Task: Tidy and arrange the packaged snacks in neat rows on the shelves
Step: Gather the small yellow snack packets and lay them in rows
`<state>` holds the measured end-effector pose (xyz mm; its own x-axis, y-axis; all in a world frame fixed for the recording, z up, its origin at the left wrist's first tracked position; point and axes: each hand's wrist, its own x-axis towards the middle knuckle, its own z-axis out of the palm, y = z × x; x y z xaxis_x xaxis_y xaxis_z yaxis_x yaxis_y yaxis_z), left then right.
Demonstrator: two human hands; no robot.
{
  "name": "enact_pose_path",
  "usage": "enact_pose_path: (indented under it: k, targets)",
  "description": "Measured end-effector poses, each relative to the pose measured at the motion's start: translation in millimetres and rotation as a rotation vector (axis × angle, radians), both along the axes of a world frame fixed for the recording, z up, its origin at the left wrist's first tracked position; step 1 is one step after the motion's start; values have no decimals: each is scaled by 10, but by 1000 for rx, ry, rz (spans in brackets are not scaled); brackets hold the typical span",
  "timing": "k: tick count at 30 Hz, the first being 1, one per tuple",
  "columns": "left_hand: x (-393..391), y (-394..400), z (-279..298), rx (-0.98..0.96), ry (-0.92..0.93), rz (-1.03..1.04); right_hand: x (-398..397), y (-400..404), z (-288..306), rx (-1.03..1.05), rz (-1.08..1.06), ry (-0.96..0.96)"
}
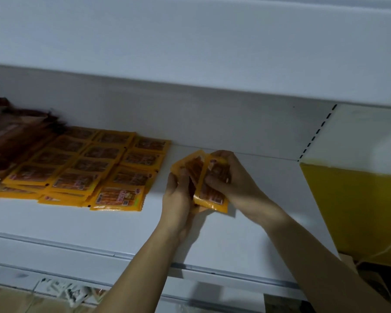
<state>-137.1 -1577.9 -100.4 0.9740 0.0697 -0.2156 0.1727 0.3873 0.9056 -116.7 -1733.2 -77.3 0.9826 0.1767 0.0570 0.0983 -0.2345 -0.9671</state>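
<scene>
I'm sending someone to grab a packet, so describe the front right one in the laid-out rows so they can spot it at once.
On the white shelf, yellow snack packets lie flat in rows at the left. Take the rightmost row and follow it to the front edge: the front packet. It is the only one brightly lit, with its label showing clearly, nearest the person's left hand.

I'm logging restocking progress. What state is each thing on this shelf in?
Yellow snack packets in rows: lying flat, overlapping, three columns.
Held yellow packets: fanned, gripped in both hands above the shelf.
Left hand: grips packets.
Right hand: grips packets.
Brown packets: piled, blurred.
</scene>
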Motion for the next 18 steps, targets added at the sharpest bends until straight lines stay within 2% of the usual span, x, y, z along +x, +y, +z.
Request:
enact_pose_path:
  k: [4,9,12,18]
  targets:
    - [-49,254,129,0,-103,87,9,318,125,-37,9,-57]
    - [18,1012,259,144,-232,382,167,669,84,-6,-143,-16]
    - [84,1549,346,191,-284,460,220,894,58,47,-199,89]
    - [84,2210,271,134,-243,421,335,1353,-55,231,-242,379]
